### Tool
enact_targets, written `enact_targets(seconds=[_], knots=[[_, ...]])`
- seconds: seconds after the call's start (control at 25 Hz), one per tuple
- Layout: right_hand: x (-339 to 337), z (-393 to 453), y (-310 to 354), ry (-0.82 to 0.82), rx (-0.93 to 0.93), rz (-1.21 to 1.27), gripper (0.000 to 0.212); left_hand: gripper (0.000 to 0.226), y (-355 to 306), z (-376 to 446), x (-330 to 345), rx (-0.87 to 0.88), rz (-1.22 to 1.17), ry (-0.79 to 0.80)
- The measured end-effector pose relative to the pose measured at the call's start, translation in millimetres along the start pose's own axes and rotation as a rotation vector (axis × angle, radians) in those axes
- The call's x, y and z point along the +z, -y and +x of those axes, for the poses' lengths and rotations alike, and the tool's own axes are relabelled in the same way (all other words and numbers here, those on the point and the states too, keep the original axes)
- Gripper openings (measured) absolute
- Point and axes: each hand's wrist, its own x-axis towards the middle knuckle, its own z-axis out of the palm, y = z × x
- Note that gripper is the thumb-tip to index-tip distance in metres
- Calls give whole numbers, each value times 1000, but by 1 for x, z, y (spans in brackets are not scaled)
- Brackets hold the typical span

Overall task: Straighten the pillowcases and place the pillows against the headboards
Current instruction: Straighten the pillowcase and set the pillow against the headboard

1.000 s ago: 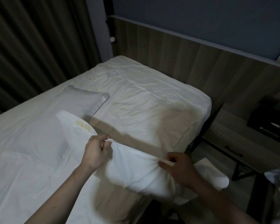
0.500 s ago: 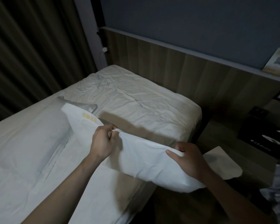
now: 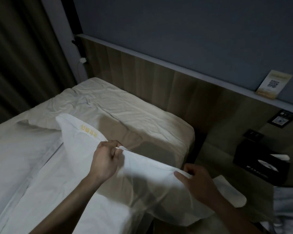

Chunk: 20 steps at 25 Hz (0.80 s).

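Pillow point(image 3: 147, 184) in its white case is what I have between both hands, held over the near corner of the bed point(image 3: 142, 119), its lower end hanging past the mattress edge toward the floor. My left hand point(image 3: 105, 159) is clenched on the top hem of the pillowcase, fingers curled over the fabric and pinching it into a tight ridge. My right hand point(image 3: 197, 180) grasps the same hem further along, thumb on the near face and fingers wrapped behind, so the edge is pulled taut between the two grips. The far corner of the case sticks up to the left of my left hand, with a line of yellow lettering point(image 3: 89, 130) on it that I cannot read.

Behind that corner a second pillow point(image 3: 39, 123) lies flat on the bed, partly hidden by the one I hold. The sheet near the head of the bed is wrinkled. The wooden headboard point(image 3: 159, 81) runs along the far side, well apart from the pillow in my hands. On its top ledge, to the right, a small card point(image 3: 274, 84) leans against the wall. A black tissue box point(image 3: 262, 163) sits on the nightstand to the right of the bed. A dark curtain point(image 3: 20, 53) hangs at the left.
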Motion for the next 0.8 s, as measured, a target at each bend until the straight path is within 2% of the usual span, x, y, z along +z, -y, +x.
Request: enact_targets(seconds=[0.44, 0.8], knots=[[-49, 121, 4, -146, 87, 7, 51, 22, -27, 144, 49, 123, -72, 60], [-99, 244, -35, -117, 167, 8, 47, 32, -67, 266, 114, 129, -25, 77]])
